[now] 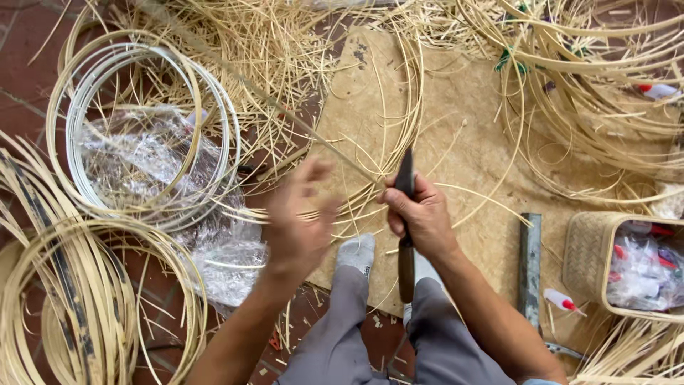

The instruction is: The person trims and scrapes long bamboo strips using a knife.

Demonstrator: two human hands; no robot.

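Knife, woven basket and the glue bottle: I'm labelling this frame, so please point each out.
knife [406, 267], head view, on its wooden handle below the right hand.
woven basket [588, 254], head view, on its left wall.
glue bottle [556, 299], head view, on its white body.

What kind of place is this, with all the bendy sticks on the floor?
Probably a basket-weaving workshop, right on a tiled floor. Loose cane strips lie in heaps, split strips are wound into coiled hoops, and a woven basket sits at the side. The right hand grips a knife against a strip.
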